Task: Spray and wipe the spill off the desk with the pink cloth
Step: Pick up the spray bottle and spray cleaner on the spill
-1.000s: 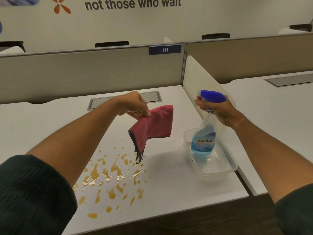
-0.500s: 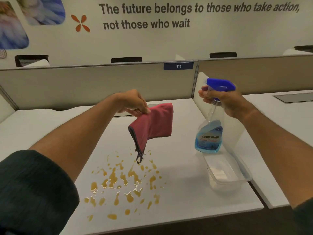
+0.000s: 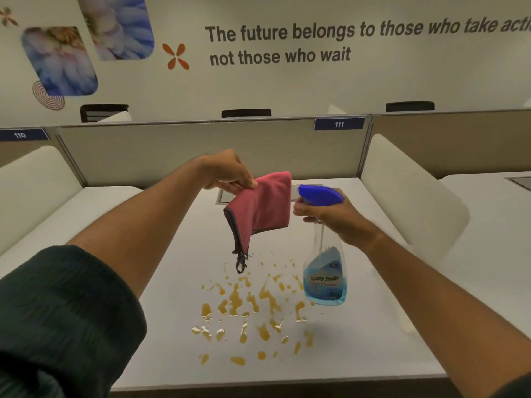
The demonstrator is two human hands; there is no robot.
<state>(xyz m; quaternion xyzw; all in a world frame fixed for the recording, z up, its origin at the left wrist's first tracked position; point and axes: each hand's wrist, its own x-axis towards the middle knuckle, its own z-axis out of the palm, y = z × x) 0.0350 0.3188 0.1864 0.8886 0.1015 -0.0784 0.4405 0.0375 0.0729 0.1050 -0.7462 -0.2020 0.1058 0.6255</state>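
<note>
Both hands up | L hand (image 3: 230, 175): pink cloth (image 3: 263, 209) | R hand (image 3: 330, 218): spray bottle (image 3: 324, 271) over spill (image 3: 253, 314)

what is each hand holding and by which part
Left hand pinches the pink cloth by its top edge; right hand grips the clear blue-topped spray bottle at its neck.

Both forearms reach forward bare, with dark green knitted sleeves (image 3: 57, 320) pushed up near the elbows. The left hand (image 3: 227, 175) is raised, wrist bent downward, thumb and fingertips pinched together on the top edge of a folded pink cloth (image 3: 264, 208) that hangs from them. The right hand (image 3: 330, 219) is held just beside it, fingers wrapped around the neck of a clear plastic spray bottle with a blue trigger head (image 3: 323, 248), carried upright in the air.
</note>
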